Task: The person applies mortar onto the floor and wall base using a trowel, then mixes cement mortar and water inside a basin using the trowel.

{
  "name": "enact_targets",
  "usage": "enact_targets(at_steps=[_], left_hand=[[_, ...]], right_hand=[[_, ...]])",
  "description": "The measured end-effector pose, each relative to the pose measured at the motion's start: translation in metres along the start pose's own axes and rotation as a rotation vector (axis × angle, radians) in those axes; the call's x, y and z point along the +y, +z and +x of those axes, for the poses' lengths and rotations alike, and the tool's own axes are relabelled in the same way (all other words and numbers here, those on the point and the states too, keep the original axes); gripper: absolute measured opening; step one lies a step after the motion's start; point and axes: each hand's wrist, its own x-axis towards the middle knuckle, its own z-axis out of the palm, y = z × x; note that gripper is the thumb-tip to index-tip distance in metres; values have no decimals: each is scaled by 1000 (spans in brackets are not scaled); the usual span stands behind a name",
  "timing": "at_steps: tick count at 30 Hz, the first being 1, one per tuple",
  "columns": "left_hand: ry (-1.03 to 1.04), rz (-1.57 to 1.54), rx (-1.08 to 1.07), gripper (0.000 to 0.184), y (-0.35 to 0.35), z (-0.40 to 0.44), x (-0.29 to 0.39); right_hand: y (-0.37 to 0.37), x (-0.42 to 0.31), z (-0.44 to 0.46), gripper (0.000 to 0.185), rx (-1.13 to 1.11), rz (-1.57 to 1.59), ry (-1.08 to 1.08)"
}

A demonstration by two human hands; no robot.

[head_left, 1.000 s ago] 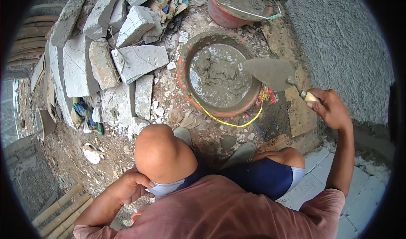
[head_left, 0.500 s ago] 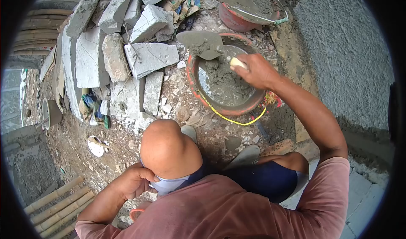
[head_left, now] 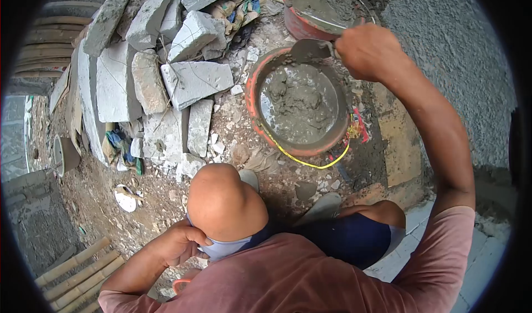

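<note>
My right hand is closed around the handle of a trowel, hiding most of the handle. The trowel's dark blade is at the far rim of an orange-rimmed bucket. Wet grey mortar lies inside, heaped toward the middle. A yellow handle hangs down on the bucket's near side. Just beyond my right hand stands a second red bucket filled with mortar. My left hand rests at my bent knee, thumb and curled fingers on the hem of my shorts.
Broken pale blocks are piled on the left. Rubble covers the ground, with a white round piece on it. Rough grey plaster spans the right side, beside a flat board. Bamboo poles lie at lower left.
My right hand has moved up and to the right with the trowel. The blade has swung from the bucket's left rim to its far rim and tilted. My left hand has stayed put.
</note>
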Motion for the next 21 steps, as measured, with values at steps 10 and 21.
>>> enact_targets(at_steps=[10,21], left_hand=[[19,-25,25,58,-5,2,-2],[8,5,9,55,-11,5,-2]], right_hand=[[-24,-50,-38,20,308,-347,-681],[61,-71,-22,17,226,-212,-430]])
